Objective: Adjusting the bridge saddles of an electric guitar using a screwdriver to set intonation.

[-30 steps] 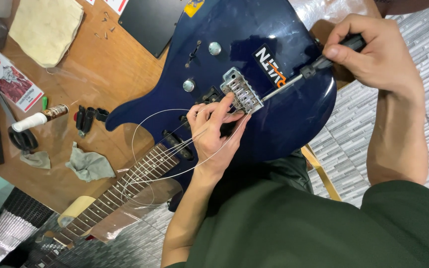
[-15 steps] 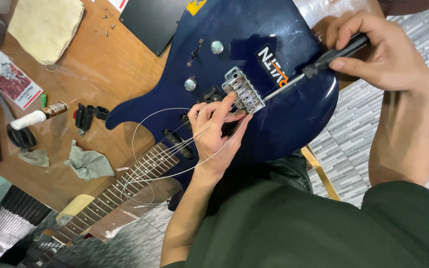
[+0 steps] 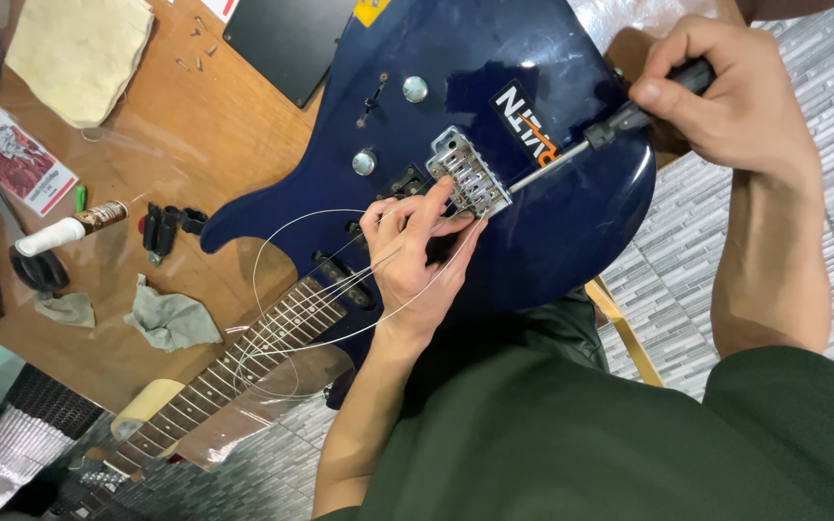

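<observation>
A dark blue electric guitar (image 3: 494, 87) lies across a wooden table (image 3: 195, 145), its neck (image 3: 234, 371) running to the lower left. My left hand (image 3: 417, 246) rests by the chrome bridge (image 3: 470, 174), fingers pinching loose steel strings (image 3: 282, 289) that loop out over the body and fretboard. My right hand (image 3: 726, 96) grips the black handle of a screwdriver (image 3: 571, 150), whose metal shaft points into the back edge of the bridge.
On the table sit a beige cloth (image 3: 84, 53), a black plate (image 3: 287, 39), small screws (image 3: 195, 43), a white tube (image 3: 65, 232), black parts (image 3: 161, 232), crumpled grey rags (image 3: 171, 318) and a printed packet (image 3: 16, 159). Grey tiled floor (image 3: 687, 260) lies at the right.
My right hand with the screwdriver has shifted slightly, turning the handle. My left hand stays at the bridge on the strings.
</observation>
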